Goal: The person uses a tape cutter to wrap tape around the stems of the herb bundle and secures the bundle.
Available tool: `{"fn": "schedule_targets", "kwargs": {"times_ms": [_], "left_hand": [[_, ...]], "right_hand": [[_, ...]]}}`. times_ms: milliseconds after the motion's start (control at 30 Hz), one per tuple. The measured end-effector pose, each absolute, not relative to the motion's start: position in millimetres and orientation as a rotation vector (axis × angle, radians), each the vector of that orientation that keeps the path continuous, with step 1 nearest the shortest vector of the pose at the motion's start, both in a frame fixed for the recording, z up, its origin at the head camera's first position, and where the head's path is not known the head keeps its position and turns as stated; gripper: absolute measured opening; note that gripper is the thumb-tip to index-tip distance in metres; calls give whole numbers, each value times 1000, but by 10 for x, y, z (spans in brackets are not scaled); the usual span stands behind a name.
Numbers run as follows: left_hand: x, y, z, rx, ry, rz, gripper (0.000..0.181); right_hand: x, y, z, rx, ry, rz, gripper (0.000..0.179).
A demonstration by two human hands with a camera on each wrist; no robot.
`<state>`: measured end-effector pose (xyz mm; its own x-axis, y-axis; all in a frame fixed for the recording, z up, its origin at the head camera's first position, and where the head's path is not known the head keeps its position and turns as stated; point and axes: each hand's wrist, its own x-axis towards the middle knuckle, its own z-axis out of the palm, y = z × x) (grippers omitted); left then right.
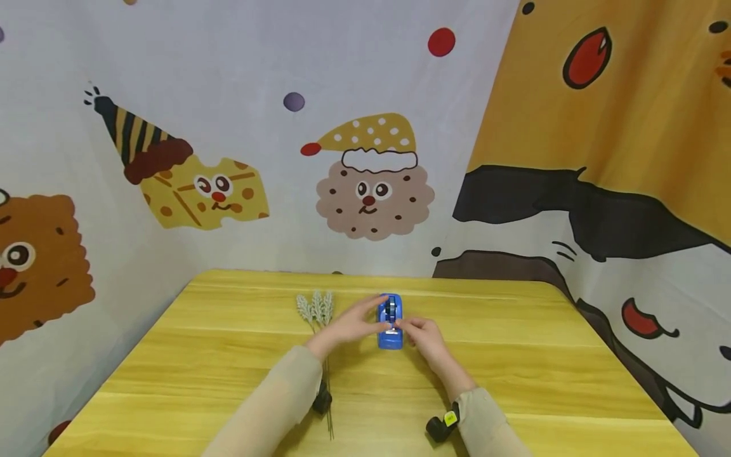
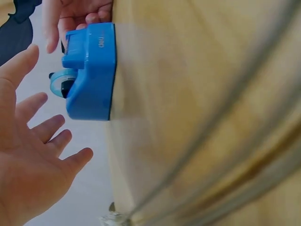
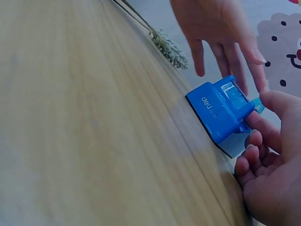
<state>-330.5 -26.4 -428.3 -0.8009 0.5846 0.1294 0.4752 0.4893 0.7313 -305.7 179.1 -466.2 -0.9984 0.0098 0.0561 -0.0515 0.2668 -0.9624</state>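
A blue tape dispenser [image 1: 391,339], marked "deli" in the right wrist view, stands on the wooden table with its tape roll [image 2: 64,84] behind the toothed cutter. My left hand [image 1: 355,322] reaches over from the left. Its fingers [image 2: 46,128] are spread and relaxed around the roll's side, holding nothing. From the right, my right hand [image 1: 424,336] brings thumb and forefinger up to the cutter. In the right wrist view its thumb [image 3: 277,101] lies right beside the roll, and the other fingers curl in. I cannot tell whether they pinch a tape end.
Several pale green artificial sprigs [image 1: 315,309] with long thin stems lie on the table [image 1: 514,355] left of the dispenser, partly under my left forearm. Black wrist cameras [image 1: 441,426] hang below both sleeves. A cartoon-printed cloth [image 1: 365,57] hangs behind the table.
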Motion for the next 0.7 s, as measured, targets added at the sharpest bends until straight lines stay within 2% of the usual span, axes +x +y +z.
{"fn": "schedule_targets", "kwargs": {"times_ms": [100, 200, 333, 700], "left_hand": [[-3307, -238, -4200, 935, 2595, 1155, 70], [-3315, -220, -4150, 899, 2606, 1105, 71], [-3346, -207, -4148, 871, 2619, 1055, 73], [-3397, -184, -4192, 856, 2618, 973, 79]], "right_hand": [[-2989, 1751, -4576, 67, -2498, 1818, 28], [-3014, 1763, -4645, 101, -2508, 1802, 31], [-3090, 1794, -4766, 94, -2521, 1806, 32], [-3080, 1786, -4742, 77, -2470, 1905, 28]]}}
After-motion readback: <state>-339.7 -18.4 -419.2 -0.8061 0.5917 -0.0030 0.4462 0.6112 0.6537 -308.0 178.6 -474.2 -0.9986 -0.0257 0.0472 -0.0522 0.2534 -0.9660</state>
